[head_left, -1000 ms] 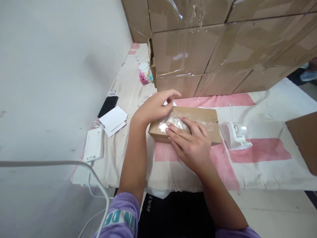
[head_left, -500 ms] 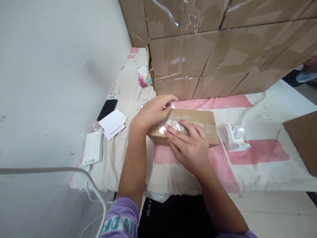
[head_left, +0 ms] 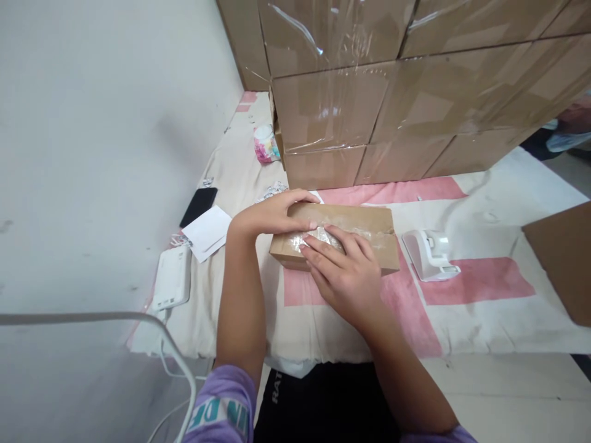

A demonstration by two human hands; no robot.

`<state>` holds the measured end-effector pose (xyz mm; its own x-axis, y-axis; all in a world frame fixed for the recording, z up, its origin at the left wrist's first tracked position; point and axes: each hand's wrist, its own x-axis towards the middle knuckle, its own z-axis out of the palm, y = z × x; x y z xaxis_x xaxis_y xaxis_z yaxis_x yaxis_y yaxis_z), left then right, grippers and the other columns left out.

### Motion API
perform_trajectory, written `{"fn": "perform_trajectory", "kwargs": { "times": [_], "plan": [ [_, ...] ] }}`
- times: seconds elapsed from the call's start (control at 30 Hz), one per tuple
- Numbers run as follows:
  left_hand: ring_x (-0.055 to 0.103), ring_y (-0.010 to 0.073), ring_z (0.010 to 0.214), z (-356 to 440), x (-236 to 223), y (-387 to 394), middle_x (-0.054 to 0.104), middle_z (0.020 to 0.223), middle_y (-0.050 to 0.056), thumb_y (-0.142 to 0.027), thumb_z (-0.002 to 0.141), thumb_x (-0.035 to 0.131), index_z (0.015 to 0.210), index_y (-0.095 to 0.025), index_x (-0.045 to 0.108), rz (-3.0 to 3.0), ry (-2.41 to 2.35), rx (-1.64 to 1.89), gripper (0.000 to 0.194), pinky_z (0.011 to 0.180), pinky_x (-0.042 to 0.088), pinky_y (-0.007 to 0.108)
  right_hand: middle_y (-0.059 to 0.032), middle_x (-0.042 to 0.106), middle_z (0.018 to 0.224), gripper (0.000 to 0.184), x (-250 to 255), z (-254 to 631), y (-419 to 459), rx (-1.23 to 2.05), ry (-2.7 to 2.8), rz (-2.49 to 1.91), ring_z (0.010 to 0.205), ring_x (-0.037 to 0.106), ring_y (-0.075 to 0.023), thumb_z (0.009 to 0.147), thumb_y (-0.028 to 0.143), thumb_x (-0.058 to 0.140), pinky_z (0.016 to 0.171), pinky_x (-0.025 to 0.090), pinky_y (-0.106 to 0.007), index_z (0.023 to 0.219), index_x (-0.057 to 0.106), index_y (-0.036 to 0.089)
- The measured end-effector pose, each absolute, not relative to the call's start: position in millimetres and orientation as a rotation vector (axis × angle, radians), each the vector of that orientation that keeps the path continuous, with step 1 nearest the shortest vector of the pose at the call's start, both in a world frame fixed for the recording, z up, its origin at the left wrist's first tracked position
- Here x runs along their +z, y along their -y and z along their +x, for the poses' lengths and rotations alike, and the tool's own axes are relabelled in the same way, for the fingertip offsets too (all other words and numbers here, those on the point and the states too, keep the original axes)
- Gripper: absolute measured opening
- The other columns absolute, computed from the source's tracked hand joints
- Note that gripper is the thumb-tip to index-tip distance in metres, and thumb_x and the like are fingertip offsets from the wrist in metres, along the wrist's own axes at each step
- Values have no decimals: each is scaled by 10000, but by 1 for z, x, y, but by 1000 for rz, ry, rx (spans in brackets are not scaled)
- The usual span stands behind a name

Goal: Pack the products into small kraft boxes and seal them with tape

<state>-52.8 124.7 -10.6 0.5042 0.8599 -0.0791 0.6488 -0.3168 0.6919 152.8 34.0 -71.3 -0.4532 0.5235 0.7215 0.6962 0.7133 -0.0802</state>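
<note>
A small cardboard box lies on the cloth, with clear tape across its top. My left hand holds the box's left end, thumb across the top and fingers along the far edge. Flat on the taped top rests my right hand, its fingers stretched out and pointing left, the tips close to my left thumb. A white tape dispenser stands just right of the box.
Large cardboard boxes are stacked behind. On the left lie white cards, a black phone and a white power bank with a cable. A colourful roll stands farther back. Brown cardboard is at the right.
My left thumb has moved down onto the top of the box, and the left hand has opened out along the far edge. My right hand stays pressed on the tape.
</note>
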Motion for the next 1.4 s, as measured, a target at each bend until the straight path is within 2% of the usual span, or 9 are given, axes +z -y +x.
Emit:
{"fn": "perform_trajectory", "kwargs": {
  "times": [0.07,0.23,0.53,0.77,0.93,1.4],
  "plan": [
    [607,278,1229,-57,-9,-125,642,1378,67,-581,808,726,1301,-257,613,2065,-1187,368,601,1021,489,384,44,735,1269,247,-72,153,-34,-286,2165,-923,1251,628,-259,911,165,679,956,448,-394,1127,749,263],
    [627,254,1175,-55,-8,-126,669,1322,62,-513,852,692,1252,-235,620,2091,-1124,395,492,975,490,343,20,746,1250,243,-71,153,-35,-262,2175,-908,1230,643,-242,920,152,664,950,446,-376,1131,742,246],
    [630,221,1063,-51,-16,-130,691,1205,42,-468,878,646,1129,-227,637,2123,-1130,490,348,942,478,339,17,756,1225,229,-73,153,-36,-258,2166,-897,1193,647,-237,928,163,653,930,441,-371,1118,749,249],
    [630,176,882,-44,-22,-135,704,1000,-2,-399,907,569,977,-226,644,2075,-1191,587,201,833,471,296,43,753,1231,215,-73,153,-36,-262,2160,-903,1190,636,-228,936,180,648,953,428,-362,1111,752,247],
    [556,162,798,-38,-27,-140,646,845,-7,-380,929,506,843,-199,607,2119,-1256,680,224,759,421,290,17,755,1228,217,-76,153,-38,-263,2154,-888,1208,631,-221,935,172,646,944,418,-356,1109,748,250],
    [536,148,783,-38,-40,-148,619,817,-20,-365,921,537,876,-189,647,1953,-1301,818,212,732,398,276,60,752,1228,205,-76,152,-37,-311,2117,-843,1167,644,-229,902,152,674,926,440,-369,1074,746,237]
  ]
}}
